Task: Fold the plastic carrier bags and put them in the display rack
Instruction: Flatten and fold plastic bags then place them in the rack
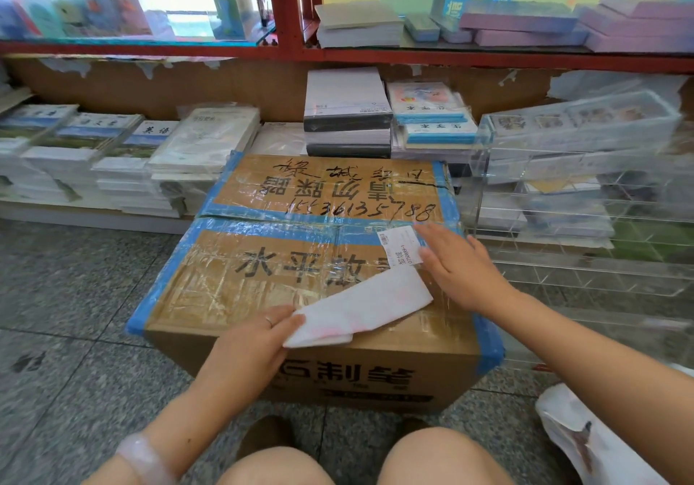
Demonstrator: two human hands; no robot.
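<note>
A white plastic carrier bag (360, 308), folded into a long narrow strip, lies on top of a taped cardboard box (263, 270) in front of me. My left hand (255, 345) pinches the strip's near left end between thumb and fingers. My right hand (460, 264) hovers flat, fingers straight, just right of the strip's far end, over the box's right edge. A clear acrylic display rack (586, 221) stands on the floor to the right of the box. More white carrier bags (586, 443) lie on the floor at the lower right.
Stacks of books (112, 157) and paper packs (347, 116) fill a low shelf behind the box. A red-framed glass cabinet (293, 48) rises above them. Grey speckled floor (75, 296) spreads to the left. My knees are at the bottom edge.
</note>
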